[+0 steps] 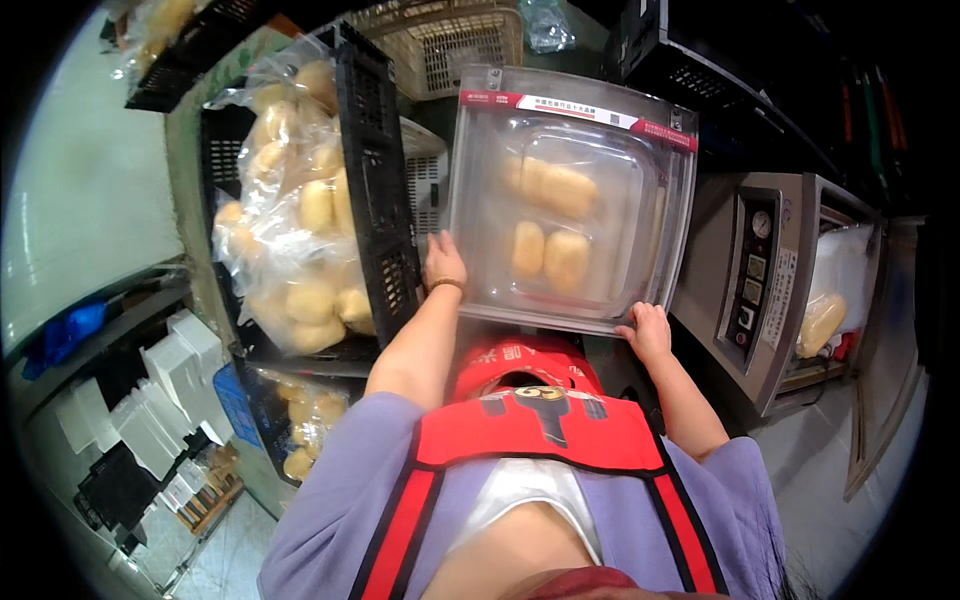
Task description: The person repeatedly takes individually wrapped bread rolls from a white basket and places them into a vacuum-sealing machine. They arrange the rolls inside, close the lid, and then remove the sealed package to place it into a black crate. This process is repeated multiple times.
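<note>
Before me is a chamber vacuum sealer with a clear lid (480,187) lying over its chamber, a printed red and white strip across the far end. Through the lid show pale yellow, potato-like pieces (562,187), in two groups. My left hand (445,264) is at the lid's left edge, fingers extended; whether it presses on the edge is unclear. At the near right corner, my right hand (646,328) grips the lid's rim, with the thumb on the near edge.
Left stands a black plastic crate (382,187) with clear bags of yellow pieces (307,217). Right is a metal machine (724,277) with gauge and knobs, a bagged piece (821,322) inside. Beige basket (465,52) behind; white foam boxes (154,412) lower left.
</note>
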The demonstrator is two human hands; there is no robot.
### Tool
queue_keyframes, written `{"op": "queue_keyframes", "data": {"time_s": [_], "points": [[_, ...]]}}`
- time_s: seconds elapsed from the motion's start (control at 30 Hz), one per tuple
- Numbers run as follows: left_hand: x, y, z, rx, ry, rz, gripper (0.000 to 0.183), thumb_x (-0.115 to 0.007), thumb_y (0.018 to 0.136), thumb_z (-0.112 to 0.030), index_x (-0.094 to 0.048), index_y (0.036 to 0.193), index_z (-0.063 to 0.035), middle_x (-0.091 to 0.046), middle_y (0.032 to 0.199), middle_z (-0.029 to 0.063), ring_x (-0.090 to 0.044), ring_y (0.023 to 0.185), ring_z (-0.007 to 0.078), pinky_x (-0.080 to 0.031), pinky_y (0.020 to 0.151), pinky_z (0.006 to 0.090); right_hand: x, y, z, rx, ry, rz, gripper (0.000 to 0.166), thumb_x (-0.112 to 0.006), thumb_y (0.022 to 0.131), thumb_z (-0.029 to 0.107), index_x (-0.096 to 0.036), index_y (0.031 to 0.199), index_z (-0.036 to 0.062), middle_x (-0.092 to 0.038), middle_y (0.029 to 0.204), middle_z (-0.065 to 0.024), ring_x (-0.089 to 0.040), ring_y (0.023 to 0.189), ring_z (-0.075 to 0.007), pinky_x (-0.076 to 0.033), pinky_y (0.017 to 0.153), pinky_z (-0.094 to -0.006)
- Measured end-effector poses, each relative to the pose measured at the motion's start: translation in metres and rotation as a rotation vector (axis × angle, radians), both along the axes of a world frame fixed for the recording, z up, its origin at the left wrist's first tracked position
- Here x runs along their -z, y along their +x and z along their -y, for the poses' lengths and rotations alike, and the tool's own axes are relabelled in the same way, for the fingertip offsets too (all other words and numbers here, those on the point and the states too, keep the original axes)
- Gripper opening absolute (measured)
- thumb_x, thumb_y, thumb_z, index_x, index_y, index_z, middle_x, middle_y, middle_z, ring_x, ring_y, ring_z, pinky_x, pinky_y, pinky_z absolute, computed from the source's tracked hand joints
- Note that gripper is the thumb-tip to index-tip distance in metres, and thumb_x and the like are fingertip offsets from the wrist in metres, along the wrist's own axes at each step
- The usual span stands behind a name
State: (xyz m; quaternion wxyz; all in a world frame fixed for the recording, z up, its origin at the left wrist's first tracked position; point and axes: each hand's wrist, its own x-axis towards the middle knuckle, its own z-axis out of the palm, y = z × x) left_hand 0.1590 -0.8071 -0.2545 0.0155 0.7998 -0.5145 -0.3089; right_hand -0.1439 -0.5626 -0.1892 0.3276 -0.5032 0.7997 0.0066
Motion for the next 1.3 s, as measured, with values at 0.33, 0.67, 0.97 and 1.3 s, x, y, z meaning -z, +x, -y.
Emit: {"op": "queue_keyframes", "data": {"time_s": [0.33, 0.67, 0.97, 1.3], "points": [[-0.004, -0.003, 0.001, 0.024, -0.091, 0.009, 0.045, -0.039, 0.094, -0.043, -0.066, 0.1, -0.0085, -0.065, 0.1, 0.0179, -0.059, 0.097, 0.0384, -0.046, 0.082, 0.0483, -0.145, -0.099, 0.335, 0.396, -1.31, 0.447, 0.022, -0.055, 0.095, 0.015, -0.061, 0.11, 0.0006, -0.065, 0.091, -0.0055, -0.057, 0.081, -0.0095, -0.047, 0.075, -0.0241], [0.006, 0.003, 0.002, 0.04, -0.057, -0.005, 0.042, -0.04, 0.094, -0.041, -0.066, 0.093, -0.0067, -0.065, 0.099, 0.0159, -0.059, 0.096, 0.0367, -0.046, 0.081, 0.0473, 0.028, -0.1, 0.09, 0.665, -0.549, -0.211, 0.03, -0.051, 0.094, 0.023, -0.06, 0.11, -0.001, -0.06, 0.111, -0.0163, -0.056, 0.105, -0.0271, -0.042, 0.093, -0.0349], [0.008, 0.003, 0.003, 0.08, -0.132, -0.026, 0.04, -0.039, 0.094, -0.038, -0.065, 0.095, -0.0064, -0.064, 0.096, 0.017, -0.059, 0.092, 0.0389, -0.046, 0.08, 0.0478, 0.021, -0.059, 0.464, 0.065, -1.024, 0.192, 0.023, -0.065, 0.085, 0.018, -0.063, 0.102, 0.003, -0.064, 0.098, -0.0132, -0.062, 0.091, -0.0258, -0.048, 0.081, -0.0337], [0.013, 0.009, 0.003, 0.093, -0.116, -0.112, 0.032, -0.046, 0.091, -0.03, -0.064, 0.102, -0.0051, -0.063, 0.1, 0.0185, -0.057, 0.097, 0.0385, -0.045, 0.084, 0.046, 0.11, -0.053, 0.643, -0.653, -0.566, -0.39, 0.037, -0.07, 0.075, 0.025, -0.058, 0.104, 0.0075, -0.058, 0.1, -0.0146, -0.057, 0.099, -0.0318, -0.049, 0.079, -0.0409]]}}
